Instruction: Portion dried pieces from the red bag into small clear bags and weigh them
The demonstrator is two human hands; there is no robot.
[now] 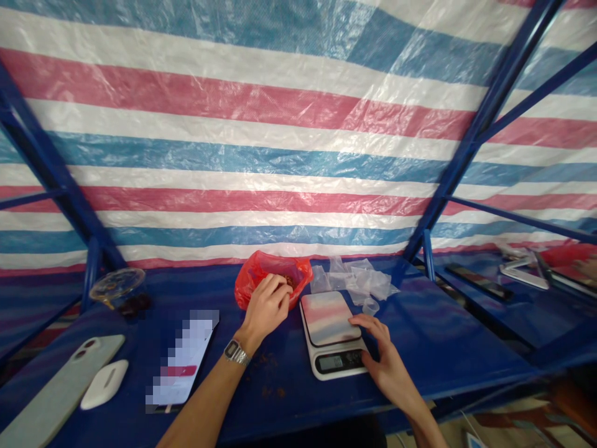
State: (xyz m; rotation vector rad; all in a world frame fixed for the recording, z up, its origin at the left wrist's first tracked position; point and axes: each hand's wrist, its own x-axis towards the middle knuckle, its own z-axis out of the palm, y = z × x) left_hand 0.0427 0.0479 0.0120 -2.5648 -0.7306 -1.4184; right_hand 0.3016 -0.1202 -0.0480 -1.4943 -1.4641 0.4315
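Observation:
My left hand (pixel 267 305) reaches into a red plastic bag (pixel 254 274) of brown bits, its fingers curled together at the bag's mouth; what they pinch is hidden. My right hand (pixel 380 348) lies with fingers spread against the right side of a white kitchen scale (pixel 330 333), by its display. The scale's shiny plate is bare. A watch sits on my left wrist.
Small clear plastic bags (pixel 359 280) lie behind the scale. On the blue table (pixel 443 348) at left are a phone (pixel 60 389), a white case (pixel 105 382), a second phone (pixel 181 358) and a glass dish (pixel 116 285). Blue frame posts stand at both sides, a striped tarp behind.

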